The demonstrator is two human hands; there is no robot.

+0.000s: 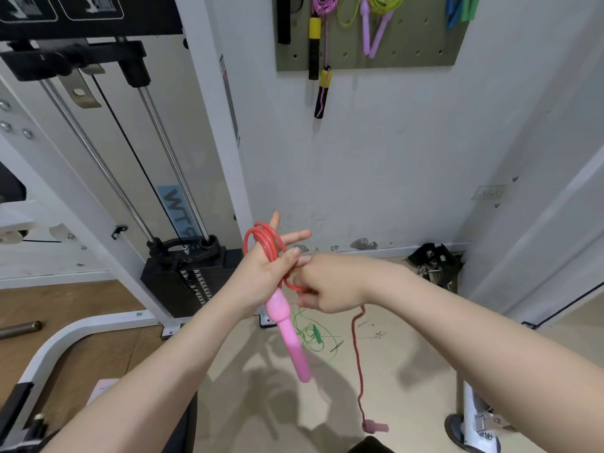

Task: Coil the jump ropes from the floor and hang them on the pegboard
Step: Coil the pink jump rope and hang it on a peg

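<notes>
A red jump rope [265, 240] is looped several times around my left hand [264, 273], whose thumb presses the coils against the palm. One pink handle [289, 335] hangs below that hand. My right hand [327, 286] grips the rope's free strand just right of the coils. That strand [359, 361] drops to the floor, ending at the second pink handle [376, 427]. A thin green rope [313, 333] lies tangled on the floor beneath. The olive pegboard [421, 50] on the wall holds a coiled purple rope with black-yellow handles [315, 44] and a yellow-green rope with lilac handles [376, 31].
A white cable weight machine [183, 266] stands at the left against the wall. Black straps and metal clips [434, 263] lie in the floor corner. Blue and green bands [462, 9] hang at the pegboard's right. A white equipment leg [474, 420] stands bottom right.
</notes>
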